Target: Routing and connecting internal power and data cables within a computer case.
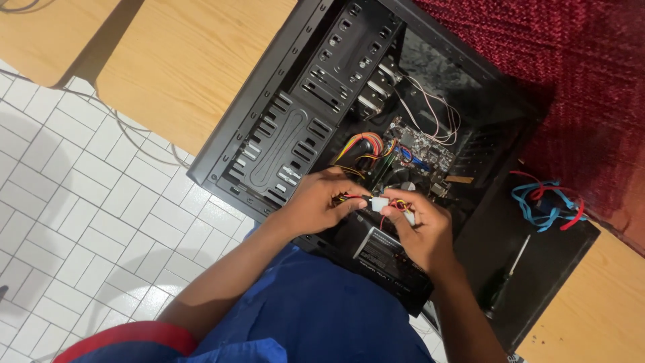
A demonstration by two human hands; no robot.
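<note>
The left hand's fingers point(339, 197) pinch a bundle of red, yellow and black wires point(351, 197), closed tight around it. The right hand's fingers point(402, 202) close on a white plastic connector point(379, 203), which lies between the two hands, its long axis running left to right. The wires lead left from the connector into the left hand point(316, 202); the right hand point(423, 232) holds it from the right and near side. Both hover over the open black computer case point(269, 144), just nearer than the motherboard point(420, 151). A screwdriver point(504, 279) lies well apart, right, on the black side panel point(537, 262).
</note>
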